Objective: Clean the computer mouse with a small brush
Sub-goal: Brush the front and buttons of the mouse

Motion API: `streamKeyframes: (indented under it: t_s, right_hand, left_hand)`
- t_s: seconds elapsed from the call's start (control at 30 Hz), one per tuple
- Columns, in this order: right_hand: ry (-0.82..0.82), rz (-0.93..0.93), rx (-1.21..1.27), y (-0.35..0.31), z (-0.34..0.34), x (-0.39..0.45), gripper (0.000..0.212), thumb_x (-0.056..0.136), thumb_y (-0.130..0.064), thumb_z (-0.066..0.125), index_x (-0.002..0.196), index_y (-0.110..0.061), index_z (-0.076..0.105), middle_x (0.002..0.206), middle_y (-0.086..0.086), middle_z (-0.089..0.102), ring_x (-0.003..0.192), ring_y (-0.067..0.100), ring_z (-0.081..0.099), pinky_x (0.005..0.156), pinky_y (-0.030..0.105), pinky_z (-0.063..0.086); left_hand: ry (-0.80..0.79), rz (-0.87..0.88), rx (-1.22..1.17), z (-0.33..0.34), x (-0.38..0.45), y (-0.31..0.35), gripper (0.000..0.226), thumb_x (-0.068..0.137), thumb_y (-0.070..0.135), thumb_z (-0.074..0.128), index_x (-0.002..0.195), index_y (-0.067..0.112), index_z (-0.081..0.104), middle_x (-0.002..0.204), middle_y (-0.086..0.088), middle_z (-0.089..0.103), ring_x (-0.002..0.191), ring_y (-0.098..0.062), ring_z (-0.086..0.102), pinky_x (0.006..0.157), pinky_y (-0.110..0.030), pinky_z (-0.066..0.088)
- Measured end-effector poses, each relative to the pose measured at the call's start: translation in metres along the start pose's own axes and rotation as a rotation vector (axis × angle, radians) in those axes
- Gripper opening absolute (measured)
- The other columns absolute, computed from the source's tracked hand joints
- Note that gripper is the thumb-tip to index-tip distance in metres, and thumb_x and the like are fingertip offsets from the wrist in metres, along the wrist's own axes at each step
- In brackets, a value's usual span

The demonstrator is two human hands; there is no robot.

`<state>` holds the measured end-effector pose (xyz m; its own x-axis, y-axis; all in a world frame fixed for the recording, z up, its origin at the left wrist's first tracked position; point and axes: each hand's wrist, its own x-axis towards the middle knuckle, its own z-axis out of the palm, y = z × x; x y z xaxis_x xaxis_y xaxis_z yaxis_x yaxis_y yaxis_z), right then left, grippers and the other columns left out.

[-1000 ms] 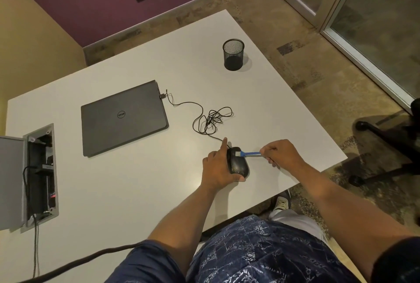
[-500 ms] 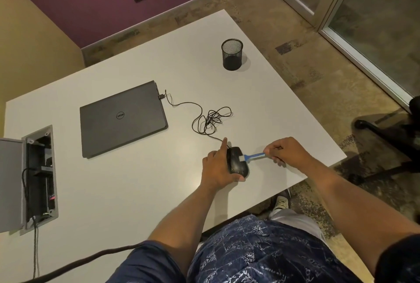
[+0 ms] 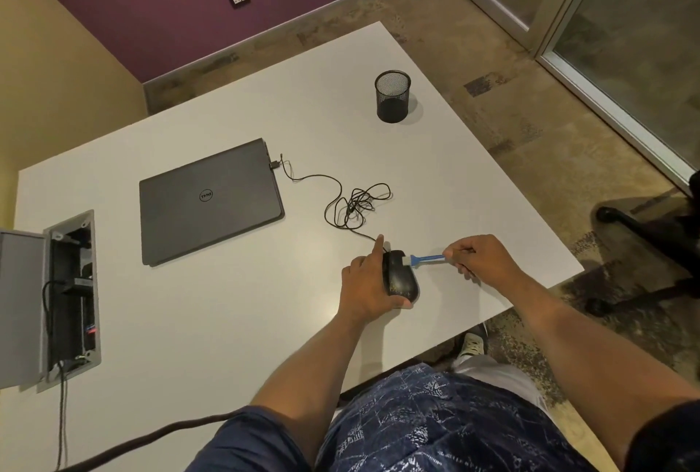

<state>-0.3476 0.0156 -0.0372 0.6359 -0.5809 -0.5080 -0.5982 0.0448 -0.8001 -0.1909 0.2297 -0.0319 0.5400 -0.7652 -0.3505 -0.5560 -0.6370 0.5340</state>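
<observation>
Both hands work close together near the front right edge of the white table, each with its own job: the left hand is wrapped around the black computer mouse, thumb at its near end and forefinger stretched along its far side, probably to pin it so that brushing cannot push it about, while the right hand pinches the end of the small blue brush between thumb and fingers, a light hold that suits short flicks. Its pale bristles meet the far right part of the mouse, near the buttons, with the handle lying almost level and pointing off to the right. From the mouse front its thin cable runs away in a loose tangle and ends at the side of the closed grey laptop; that slack likely lets the mouse be turned freely. Farther off stands a black mesh cup, well apart, and an open cable hatch sits at the table's left
</observation>
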Motion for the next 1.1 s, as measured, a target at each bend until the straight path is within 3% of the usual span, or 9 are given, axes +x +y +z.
streamKeyframes:
  t_s: [0.27, 0.37, 0.63, 0.8, 1.0, 1.1]
  right_hand:
    - [-0.078, -0.034, -0.142, -0.004, -0.004, 0.004, 0.012, 0.086, -0.012, 0.073, 0.077, -0.016, 0.081, 0.058, 0.008, 0.07, 0.049, 0.013, 0.059, 0.047, 0.027, 0.049]
    - [-0.04, -0.033, -0.107, -0.008, -0.003, 0.005, 0.011, 0.087, -0.013, 0.074, 0.078, -0.012, 0.081, 0.059, 0.011, 0.07, 0.047, 0.014, 0.059, 0.045, 0.026, 0.048]
    - [-0.175, -0.004, -0.187, -0.007, -0.015, -0.004, 0.017, 0.087, -0.001, 0.069, 0.08, -0.009, 0.081, 0.053, 0.001, 0.068, 0.044, 0.009, 0.058, 0.044, 0.022, 0.048]
    - [-0.082, -0.031, -0.132, -0.011, -0.009, -0.006, 0.013, 0.091, -0.01, 0.072, 0.082, -0.01, 0.081, 0.057, 0.006, 0.069, 0.044, 0.009, 0.058, 0.043, 0.021, 0.047]
    - [-0.239, -0.024, -0.236, -0.018, -0.01, -0.011, 0.018, 0.088, -0.002, 0.069, 0.079, -0.012, 0.082, 0.058, 0.006, 0.069, 0.05, 0.015, 0.06, 0.049, 0.026, 0.049]
    - [-0.178, -0.027, -0.194, -0.021, -0.008, -0.013, 0.014, 0.09, -0.009, 0.071, 0.08, -0.011, 0.081, 0.062, 0.013, 0.07, 0.051, 0.018, 0.059, 0.051, 0.03, 0.05]
  left_hand:
    - [0.007, 0.007, -0.002, 0.0, 0.0, -0.001, 0.144, 0.048, 0.072, 0.084, 0.163, 0.024, 0.012, 0.146, 0.004, 0.053, 0.129, -0.026, 0.051, 0.102, -0.044, 0.04]
    - [0.008, 0.009, -0.004, 0.0, 0.0, -0.001, 0.143, 0.049, 0.07, 0.085, 0.163, 0.024, 0.012, 0.146, 0.004, 0.054, 0.129, -0.026, 0.052, 0.102, -0.043, 0.04]
    - [0.0, 0.009, -0.003, 0.0, -0.001, -0.002, 0.143, 0.048, 0.072, 0.083, 0.163, 0.025, 0.011, 0.145, 0.004, 0.053, 0.128, -0.025, 0.052, 0.102, -0.042, 0.042]
    - [-0.02, 0.006, -0.016, 0.0, 0.0, -0.005, 0.143, 0.047, 0.071, 0.082, 0.162, 0.029, 0.008, 0.142, 0.005, 0.055, 0.13, -0.024, 0.049, 0.105, -0.043, 0.04]
    - [-0.038, -0.001, -0.026, -0.003, 0.0, -0.008, 0.143, 0.046, 0.068, 0.081, 0.162, 0.031, 0.005, 0.138, 0.002, 0.056, 0.127, -0.023, 0.049, 0.104, -0.041, 0.04]
    - [-0.031, 0.0, -0.032, -0.003, -0.001, -0.009, 0.141, 0.046, 0.064, 0.081, 0.161, 0.033, 0.006, 0.136, 0.003, 0.057, 0.125, -0.022, 0.05, 0.101, -0.038, 0.04]
